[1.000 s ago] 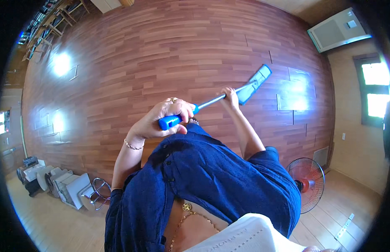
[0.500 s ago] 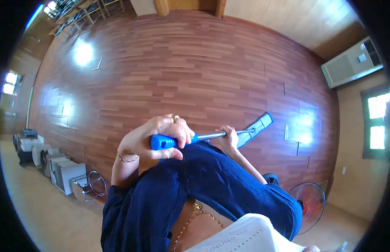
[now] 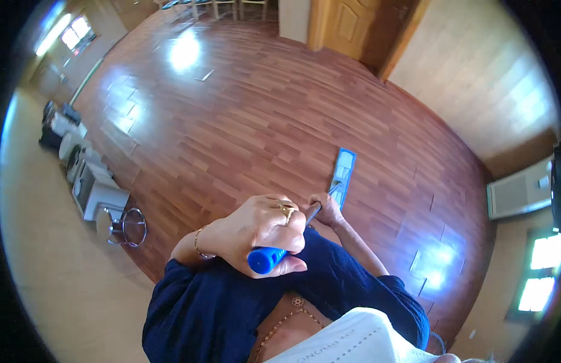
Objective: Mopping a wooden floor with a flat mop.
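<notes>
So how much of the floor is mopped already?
Hard to tell: the wooden floor shines all over, with no clear wet trail. Both hands hold the mop: left hand on the blue grip, right hand lower down. The mop head sits mid-floor.

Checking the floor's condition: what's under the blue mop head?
The mop head lies flat on the reddish wood floor. The boards directly beneath are covered, so their state can't be seen.
</notes>
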`<state>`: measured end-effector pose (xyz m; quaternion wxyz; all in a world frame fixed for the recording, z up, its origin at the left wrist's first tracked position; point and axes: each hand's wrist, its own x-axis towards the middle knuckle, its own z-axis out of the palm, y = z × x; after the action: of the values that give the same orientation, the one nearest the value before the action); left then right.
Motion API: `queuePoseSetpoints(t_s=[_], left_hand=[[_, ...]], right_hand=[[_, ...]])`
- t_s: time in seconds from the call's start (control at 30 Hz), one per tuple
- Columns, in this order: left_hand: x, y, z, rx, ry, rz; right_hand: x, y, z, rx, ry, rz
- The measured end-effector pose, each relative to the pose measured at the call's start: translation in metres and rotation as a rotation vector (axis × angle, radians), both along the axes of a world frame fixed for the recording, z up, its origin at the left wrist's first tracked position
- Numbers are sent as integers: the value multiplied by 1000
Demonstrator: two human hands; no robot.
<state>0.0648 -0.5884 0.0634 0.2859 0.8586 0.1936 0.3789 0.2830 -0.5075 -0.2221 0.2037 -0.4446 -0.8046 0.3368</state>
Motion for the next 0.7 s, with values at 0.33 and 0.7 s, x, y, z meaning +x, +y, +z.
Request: queuePoseSetpoints(t_s=[0.33, 0.7], left_hand=[[-17, -44, 43, 208, -142, 208], [25, -21, -33, 67, -38, 384]], right_hand=[[-98, -22, 44, -152, 189, 393], [-24, -20, 263, -6, 890, 564]])
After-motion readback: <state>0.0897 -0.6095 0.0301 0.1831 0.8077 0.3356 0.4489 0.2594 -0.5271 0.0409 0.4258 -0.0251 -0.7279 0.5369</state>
